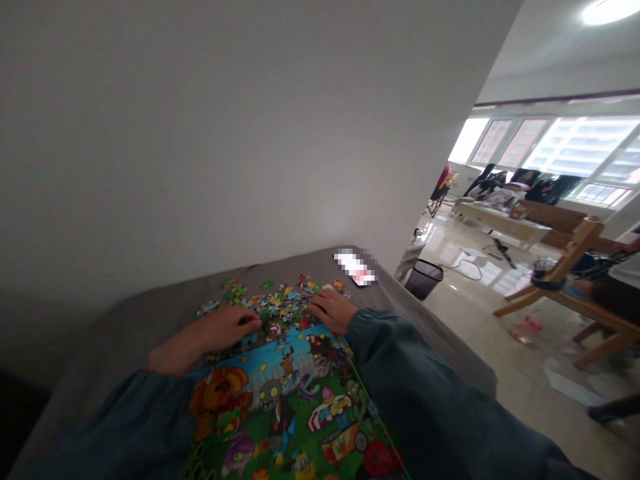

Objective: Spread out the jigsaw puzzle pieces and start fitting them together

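Note:
A heap of loose jigsaw pieces (285,300) lies on a grey cloth-covered table. Below it is a colourful cartoon puzzle picture (280,393) with a zombie, a pumpkin and a fence on green ground. At the heap's left side rests my left hand (223,328), its fingers curled and thumb close to them; whatever they hold, if anything, is hidden. My right hand (332,309) reaches into the heap's right side, fingers apart and touching pieces. Both wrists come out of dark blue-green sleeves that flank the picture.
A phone with a lit screen (356,268) lies at the table's far right corner, by the white wall (240,133). On the floor to the right stand a dark waste bin (424,279) and a wooden chair (575,267), with part of another person beside it.

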Demonstrator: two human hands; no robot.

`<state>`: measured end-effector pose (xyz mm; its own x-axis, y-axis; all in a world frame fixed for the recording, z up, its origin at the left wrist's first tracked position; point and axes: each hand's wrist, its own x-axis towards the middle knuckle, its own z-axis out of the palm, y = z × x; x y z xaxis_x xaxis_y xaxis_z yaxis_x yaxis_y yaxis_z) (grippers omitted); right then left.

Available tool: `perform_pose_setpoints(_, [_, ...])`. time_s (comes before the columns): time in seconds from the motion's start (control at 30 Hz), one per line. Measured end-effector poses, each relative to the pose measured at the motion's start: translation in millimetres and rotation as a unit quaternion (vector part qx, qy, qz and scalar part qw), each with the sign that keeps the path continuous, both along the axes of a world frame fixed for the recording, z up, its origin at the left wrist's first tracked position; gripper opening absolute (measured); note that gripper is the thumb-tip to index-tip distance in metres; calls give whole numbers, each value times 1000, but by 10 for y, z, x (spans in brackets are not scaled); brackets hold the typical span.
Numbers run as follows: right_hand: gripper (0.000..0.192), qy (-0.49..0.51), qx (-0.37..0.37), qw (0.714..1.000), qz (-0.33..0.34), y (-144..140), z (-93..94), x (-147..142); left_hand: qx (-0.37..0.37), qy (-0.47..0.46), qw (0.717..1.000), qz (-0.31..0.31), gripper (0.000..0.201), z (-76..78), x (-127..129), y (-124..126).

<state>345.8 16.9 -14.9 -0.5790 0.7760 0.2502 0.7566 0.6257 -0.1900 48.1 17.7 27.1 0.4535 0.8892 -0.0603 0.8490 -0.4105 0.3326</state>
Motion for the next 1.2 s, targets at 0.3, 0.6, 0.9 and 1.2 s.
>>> perform_pose_setpoints(0.3, [36,34,-55,997,-43,-12,30,2,65,-8,998,-6,45,-199,258,-1])
perform_pose_setpoints(0.6, [49,-28,-74,977,-200,131,312,502,-77,21,993,91,43,159,-528,90])
perform_pose_setpoints(0.9, [49,-44,-128,971,-199,106,153,482,-257,-35,958,119,48,59,-463,-36])
perform_pose_setpoints(1.2, [35,71,-57,995,-48,107,76,370,-30,-85,992,89,55,131,-303,86])
